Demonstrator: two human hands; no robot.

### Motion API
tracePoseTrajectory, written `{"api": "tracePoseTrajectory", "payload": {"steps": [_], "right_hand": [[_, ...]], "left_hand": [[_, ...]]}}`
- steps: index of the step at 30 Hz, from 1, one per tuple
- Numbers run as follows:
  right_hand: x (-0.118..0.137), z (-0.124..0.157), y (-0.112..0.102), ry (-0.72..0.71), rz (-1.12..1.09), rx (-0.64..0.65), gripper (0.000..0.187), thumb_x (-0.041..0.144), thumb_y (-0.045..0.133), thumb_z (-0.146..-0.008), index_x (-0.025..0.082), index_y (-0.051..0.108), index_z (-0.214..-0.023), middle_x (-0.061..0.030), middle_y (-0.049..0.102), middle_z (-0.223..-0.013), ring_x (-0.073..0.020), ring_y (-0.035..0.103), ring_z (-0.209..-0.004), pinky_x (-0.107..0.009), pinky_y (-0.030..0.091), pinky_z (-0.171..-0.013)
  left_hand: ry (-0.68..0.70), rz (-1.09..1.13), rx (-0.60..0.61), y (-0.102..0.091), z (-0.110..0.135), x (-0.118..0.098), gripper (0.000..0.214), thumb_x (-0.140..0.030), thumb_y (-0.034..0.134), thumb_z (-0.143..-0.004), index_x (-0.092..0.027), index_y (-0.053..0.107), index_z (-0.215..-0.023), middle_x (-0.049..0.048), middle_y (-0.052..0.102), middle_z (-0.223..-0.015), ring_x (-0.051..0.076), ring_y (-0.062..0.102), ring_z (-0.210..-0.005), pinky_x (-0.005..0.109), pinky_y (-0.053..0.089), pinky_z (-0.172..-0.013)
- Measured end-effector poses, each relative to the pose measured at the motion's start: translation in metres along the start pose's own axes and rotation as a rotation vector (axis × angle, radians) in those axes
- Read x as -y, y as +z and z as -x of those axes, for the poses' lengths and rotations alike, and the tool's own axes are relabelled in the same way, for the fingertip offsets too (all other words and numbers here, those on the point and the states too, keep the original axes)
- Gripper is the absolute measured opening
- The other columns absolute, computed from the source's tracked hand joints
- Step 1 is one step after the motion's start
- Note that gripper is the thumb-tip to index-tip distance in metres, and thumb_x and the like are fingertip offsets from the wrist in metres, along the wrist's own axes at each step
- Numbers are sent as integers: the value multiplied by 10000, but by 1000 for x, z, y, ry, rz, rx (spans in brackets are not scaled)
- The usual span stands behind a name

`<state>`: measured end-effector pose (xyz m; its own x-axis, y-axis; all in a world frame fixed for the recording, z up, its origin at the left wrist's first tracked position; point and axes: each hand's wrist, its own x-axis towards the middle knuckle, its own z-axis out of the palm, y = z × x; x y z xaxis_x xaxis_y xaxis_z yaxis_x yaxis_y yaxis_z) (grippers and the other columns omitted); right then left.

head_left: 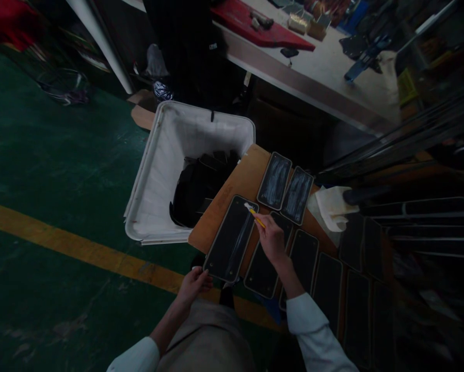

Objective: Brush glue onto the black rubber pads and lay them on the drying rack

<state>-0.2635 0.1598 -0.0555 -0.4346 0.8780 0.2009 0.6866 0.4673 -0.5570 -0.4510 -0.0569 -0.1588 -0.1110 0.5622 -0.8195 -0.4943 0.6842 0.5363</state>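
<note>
My right hand [272, 238] is closed round a small brush [258, 219] with a yellow handle. Its whitish tip touches the upper right part of a black rectangular panel [226, 235] with rounded corners and small holes near them. A pale wet streak runs down the right side of this panel. At the panel's lower left corner, my left hand [195, 284] has its fingers bent against the edge. Two smaller panels, a left one [275, 181] and a right one [297, 195], lie beyond, smeared with whitish streaks. The panels rest on a brown board [210, 219].
A white bin [154, 196] with black pieces [201, 181] inside stands left of the board. More dark panels [328, 284] lie to the right, near a pale cloth [334, 206]. Behind is a cluttered workbench [313, 77]. A yellow line [80, 248] crosses the green floor.
</note>
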Motion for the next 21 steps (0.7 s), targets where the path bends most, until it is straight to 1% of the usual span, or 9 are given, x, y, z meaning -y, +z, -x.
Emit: {"api": "tracePoseTrajectory", "payload": {"steps": [4,7,9,12,14,16,18,19,21], "right_hand": [[1,-4,8,5,54,37,275,233,450,-991,219,631,-1197,-84,682,-1081,-199,672,-987,-329,541,-881],[15,16,11,3,47,120,267,205,447,-990,217,627,-1187,-79,679,-1072,-196,674,-962,-317,543,-844],[31,43,11,-4,30,202,270,176,444,-985,219,621,-1184,-78,683,-1057,-198,672,-947,-320,542,-830],[59,99,9,-27,7,325,297,143,424,-980,220,607,-1200,-81,692,-1026,-208,668,-932,-334,544,-809],[77,134,6,-25,-26,373,292,147,421,-979,218,606,-1193,-78,699,-991,-208,674,-890,-325,551,-751],[89,156,1,-12,-85,404,248,186,449,-977,216,618,-1155,-67,704,-940,-204,679,-834,-316,555,-705],[93,156,-4,11,-144,401,219,223,472,-978,220,623,-1137,-57,706,-926,-198,683,-826,-310,561,-709],[91,148,-6,30,-167,385,221,229,474,-980,223,620,-1146,-54,706,-942,-193,685,-843,-306,562,-727],[82,117,-9,59,-188,325,236,221,468,-986,226,611,-1173,-57,701,-1003,-181,684,-896,-295,560,-772]], "left_hand": [[0,-11,5,-1,0,-3,450,-540,783,-619,-186,543,-758,24,696,-641,151,662,-571,221,469,-511],[8,-16,11,-1,2,-5,430,-535,768,-641,-187,542,-754,32,703,-655,152,662,-584,224,469,-522],[10,-18,15,-1,2,-7,427,-536,767,-639,-189,543,-749,31,701,-652,156,663,-585,229,471,-527],[4,-22,17,-2,1,-8,434,-534,779,-619,-189,545,-742,30,697,-642,164,666,-583,233,469,-525],[-2,-26,19,-3,0,-8,446,-538,785,-604,-187,546,-743,34,700,-643,165,669,-580,232,467,-522],[-4,-23,25,-3,-1,-7,453,-540,787,-601,-186,547,-750,36,708,-650,161,669,-577,233,474,-531],[-1,-15,33,-4,-1,-7,449,-535,786,-608,-185,551,-760,33,711,-654,156,666,-576,233,480,-541],[0,-12,38,-4,-1,-7,445,-532,785,-612,-184,553,-766,31,710,-652,156,665,-577,232,478,-541],[-3,-9,42,-4,-2,-7,452,-539,786,-605,-185,552,-759,29,698,-634,157,659,-567,229,462,-521]]}}
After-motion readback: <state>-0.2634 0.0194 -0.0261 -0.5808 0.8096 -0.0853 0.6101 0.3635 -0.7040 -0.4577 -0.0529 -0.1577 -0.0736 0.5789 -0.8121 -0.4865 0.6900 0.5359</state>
